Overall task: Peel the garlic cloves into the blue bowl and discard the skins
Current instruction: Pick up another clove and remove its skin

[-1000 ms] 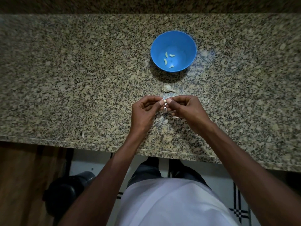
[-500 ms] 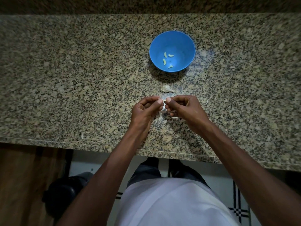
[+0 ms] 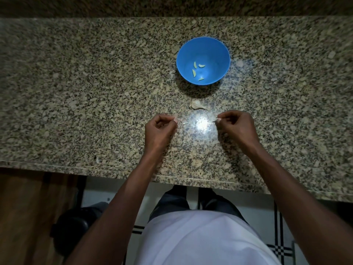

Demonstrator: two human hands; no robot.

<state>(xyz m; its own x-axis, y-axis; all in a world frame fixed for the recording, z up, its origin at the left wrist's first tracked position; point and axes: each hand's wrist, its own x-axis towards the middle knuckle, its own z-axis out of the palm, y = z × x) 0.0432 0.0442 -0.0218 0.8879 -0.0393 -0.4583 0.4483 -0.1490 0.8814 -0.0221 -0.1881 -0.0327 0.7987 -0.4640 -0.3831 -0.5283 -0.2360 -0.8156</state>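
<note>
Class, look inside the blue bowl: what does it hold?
Inside the blue bowl lie four peeled garlic cloves, loose on its floor. No skins show there. Nothing covers the inside.

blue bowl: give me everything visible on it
The blue bowl is round, plain and smooth, plastic by its look, with no markings. It stands upright on the speckled granite counter, beyond both hands and apart from them; nothing touches it but the counter. Inside lie four small pale yellow-green peeled cloves, loosely scattered left of the middle of its floor; the rest of the inside is bare. It casts a dark shadow toward the near side. A garlic piece, still in its skin, lies on the counter just short of that shadow, not touching.
</note>
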